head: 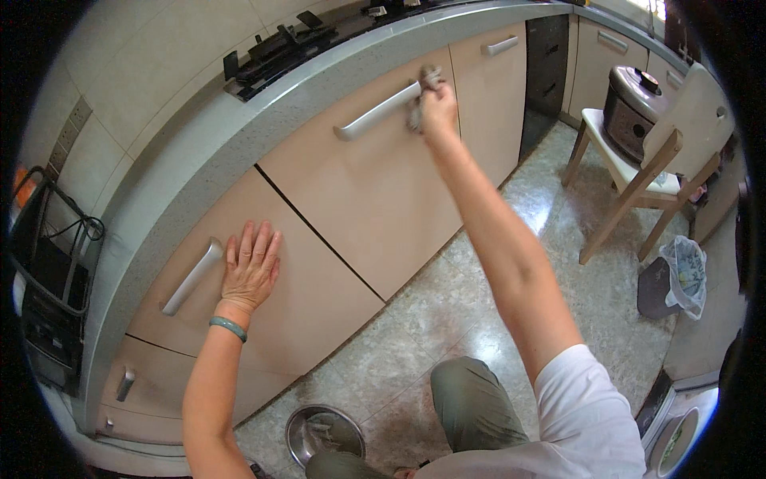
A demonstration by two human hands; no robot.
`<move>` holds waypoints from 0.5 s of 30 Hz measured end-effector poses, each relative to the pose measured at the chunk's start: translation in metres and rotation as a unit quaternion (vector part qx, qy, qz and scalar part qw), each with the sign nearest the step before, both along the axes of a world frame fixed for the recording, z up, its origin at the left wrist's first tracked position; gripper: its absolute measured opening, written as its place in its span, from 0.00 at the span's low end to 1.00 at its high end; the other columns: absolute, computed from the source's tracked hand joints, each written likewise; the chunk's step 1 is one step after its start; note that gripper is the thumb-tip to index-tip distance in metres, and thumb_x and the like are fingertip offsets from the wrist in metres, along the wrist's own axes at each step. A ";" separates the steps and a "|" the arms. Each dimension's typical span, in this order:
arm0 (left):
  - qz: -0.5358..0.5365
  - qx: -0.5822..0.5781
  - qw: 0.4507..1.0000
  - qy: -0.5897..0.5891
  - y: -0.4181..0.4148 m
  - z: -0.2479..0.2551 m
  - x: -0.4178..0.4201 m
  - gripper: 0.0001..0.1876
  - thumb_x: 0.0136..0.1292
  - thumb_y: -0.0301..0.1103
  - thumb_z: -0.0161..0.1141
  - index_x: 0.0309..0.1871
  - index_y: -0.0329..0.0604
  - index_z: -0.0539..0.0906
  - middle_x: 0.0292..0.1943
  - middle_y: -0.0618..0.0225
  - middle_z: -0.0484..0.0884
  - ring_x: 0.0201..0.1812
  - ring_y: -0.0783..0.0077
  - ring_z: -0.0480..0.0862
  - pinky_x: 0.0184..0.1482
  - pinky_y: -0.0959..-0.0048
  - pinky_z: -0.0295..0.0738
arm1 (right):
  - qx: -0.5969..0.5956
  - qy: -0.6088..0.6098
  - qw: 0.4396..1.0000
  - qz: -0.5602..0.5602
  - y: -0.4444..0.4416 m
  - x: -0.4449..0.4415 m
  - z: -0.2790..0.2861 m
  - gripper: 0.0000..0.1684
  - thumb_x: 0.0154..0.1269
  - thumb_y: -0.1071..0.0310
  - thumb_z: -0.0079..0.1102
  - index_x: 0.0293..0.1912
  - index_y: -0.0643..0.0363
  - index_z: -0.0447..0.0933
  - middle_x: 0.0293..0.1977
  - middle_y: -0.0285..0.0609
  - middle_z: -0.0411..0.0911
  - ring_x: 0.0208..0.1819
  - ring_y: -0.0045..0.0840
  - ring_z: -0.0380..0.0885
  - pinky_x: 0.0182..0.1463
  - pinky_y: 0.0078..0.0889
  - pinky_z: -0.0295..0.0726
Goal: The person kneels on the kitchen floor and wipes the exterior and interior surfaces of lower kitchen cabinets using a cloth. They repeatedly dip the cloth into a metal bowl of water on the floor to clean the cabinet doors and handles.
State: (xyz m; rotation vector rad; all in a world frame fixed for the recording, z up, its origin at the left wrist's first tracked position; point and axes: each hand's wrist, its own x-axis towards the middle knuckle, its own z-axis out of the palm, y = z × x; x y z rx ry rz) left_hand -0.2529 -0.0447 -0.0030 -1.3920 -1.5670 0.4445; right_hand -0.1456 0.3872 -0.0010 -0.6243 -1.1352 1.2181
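Observation:
My right hand (pixel 438 111) grips a crumpled greyish cloth (pixel 431 76) against the beige cabinet front (pixel 383 197), at the far end of its silver bar handle (pixel 380 112). Part of the cloth hangs below my fingers, and both are slightly blurred. My left hand (pixel 248 269), with a green bangle (pixel 228 328) at the wrist, lies flat on the neighbouring cabinet front (pixel 299 311). Its fingers are spread a little, holding nothing, just right of another silver handle (pixel 192 278).
Above the cabinets runs a grey countertop (pixel 197 143) with a black gas hob (pixel 287 51). A metal basin (pixel 293 440) stands on the tiled floor near my knees. To the right are a chair (pixel 628 173) bearing a lidded cooker (pixel 628 114) and a lined waste bin (pixel 655 287).

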 end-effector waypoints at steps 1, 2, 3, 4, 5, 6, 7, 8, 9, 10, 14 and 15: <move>-0.004 -0.003 1.000 0.000 0.002 -0.002 -0.001 0.33 0.59 0.42 0.56 0.69 0.53 0.60 0.71 0.67 0.56 0.71 0.58 0.54 0.67 0.53 0.51 | 0.049 -0.008 0.998 -0.049 -0.025 -0.008 -0.011 0.13 0.60 0.68 0.50 0.44 0.63 0.73 0.33 0.51 0.80 0.34 0.35 0.79 0.40 0.39 0.75; 0.022 -0.017 1.000 0.004 -0.019 -0.001 -0.002 0.33 0.59 0.42 0.56 0.69 0.53 0.60 0.71 0.67 0.56 0.71 0.58 0.55 0.67 0.53 0.52 | -0.009 -0.002 1.000 -0.012 -0.088 -0.012 -0.008 0.06 0.61 0.71 0.49 0.38 0.61 0.73 0.28 0.38 0.76 0.31 0.20 0.71 0.35 0.28 0.72; 0.023 -0.015 1.000 0.008 -0.020 0.001 -0.001 0.33 0.59 0.42 0.57 0.69 0.53 0.60 0.71 0.67 0.56 0.71 0.58 0.55 0.67 0.53 0.52 | 0.005 0.053 0.998 0.043 -0.109 -0.012 -0.008 0.06 0.61 0.72 0.50 0.38 0.61 0.73 0.28 0.38 0.76 0.32 0.20 0.71 0.37 0.28 0.72; 0.020 -0.014 1.000 0.012 -0.017 0.002 0.000 0.33 0.59 0.42 0.57 0.69 0.53 0.60 0.71 0.67 0.57 0.71 0.58 0.55 0.67 0.52 0.52 | 0.034 0.081 0.993 0.082 -0.133 -0.015 -0.015 0.06 0.60 0.72 0.51 0.38 0.62 0.73 0.28 0.39 0.75 0.32 0.22 0.72 0.38 0.29 0.73; 0.022 -0.014 1.000 0.011 -0.015 0.002 0.000 0.33 0.59 0.42 0.57 0.69 0.53 0.61 0.70 0.67 0.57 0.71 0.58 0.56 0.67 0.52 0.52 | 0.063 0.108 0.984 0.123 -0.154 -0.019 -0.022 0.07 0.60 0.72 0.53 0.38 0.63 0.73 0.28 0.40 0.75 0.32 0.24 0.72 0.39 0.30 0.73; 0.023 -0.015 1.000 0.011 -0.015 0.002 0.000 0.33 0.59 0.42 0.57 0.68 0.53 0.61 0.70 0.67 0.57 0.71 0.58 0.56 0.67 0.52 0.52 | 0.104 0.051 0.990 0.082 -0.170 -0.021 -0.026 0.08 0.59 0.72 0.53 0.39 0.64 0.73 0.29 0.42 0.76 0.32 0.26 0.73 0.40 0.31 0.73; 0.025 -0.016 0.999 0.011 -0.015 0.002 0.001 0.33 0.59 0.42 0.57 0.68 0.53 0.61 0.70 0.66 0.58 0.70 0.57 0.56 0.67 0.51 0.52 | 0.143 -0.006 0.989 0.041 -0.178 -0.020 -0.026 0.09 0.59 0.72 0.54 0.39 0.65 0.72 0.30 0.44 0.76 0.32 0.28 0.74 0.41 0.32 0.73; 0.025 -0.018 0.999 0.013 -0.014 0.001 0.002 0.33 0.59 0.42 0.57 0.68 0.53 0.61 0.70 0.66 0.58 0.70 0.57 0.57 0.67 0.51 0.52 | 0.152 -0.029 0.984 0.084 -0.163 -0.018 -0.028 0.11 0.59 0.71 0.54 0.42 0.66 0.73 0.34 0.47 0.77 0.34 0.30 0.75 0.42 0.33 0.74; 0.031 -0.023 0.999 0.018 -0.018 0.004 0.003 0.33 0.59 0.42 0.57 0.68 0.53 0.61 0.70 0.66 0.58 0.70 0.58 0.57 0.67 0.51 0.52 | 0.158 -0.017 0.984 0.085 -0.152 -0.017 -0.029 0.13 0.59 0.71 0.54 0.44 0.65 0.74 0.36 0.46 0.78 0.35 0.31 0.76 0.43 0.32 0.75; 0.037 -0.023 0.999 0.022 -0.021 0.007 0.003 0.33 0.59 0.42 0.57 0.68 0.53 0.61 0.70 0.66 0.58 0.70 0.58 0.57 0.66 0.51 0.52 | 0.168 -0.006 0.982 0.085 -0.136 -0.015 -0.030 0.14 0.59 0.71 0.54 0.45 0.64 0.75 0.38 0.46 0.78 0.37 0.31 0.77 0.43 0.32 0.76; 0.032 -0.017 0.999 0.022 -0.010 0.000 0.001 0.32 0.60 0.43 0.56 0.68 0.54 0.62 0.69 0.67 0.59 0.70 0.58 0.57 0.66 0.51 0.53 | -0.054 -0.052 0.997 -0.013 -0.013 0.016 -0.037 0.18 0.61 0.71 0.51 0.51 0.63 0.73 0.43 0.47 0.80 0.41 0.32 0.79 0.45 0.31 0.77; 0.030 -0.016 0.999 0.024 -0.007 0.000 0.002 0.31 0.60 0.43 0.56 0.68 0.54 0.63 0.69 0.68 0.59 0.70 0.58 0.57 0.65 0.51 0.54 | -0.068 -0.090 0.991 -0.070 -0.009 0.018 -0.038 0.18 0.61 0.71 0.51 0.51 0.64 0.71 0.42 0.49 0.79 0.41 0.36 0.79 0.45 0.35 0.77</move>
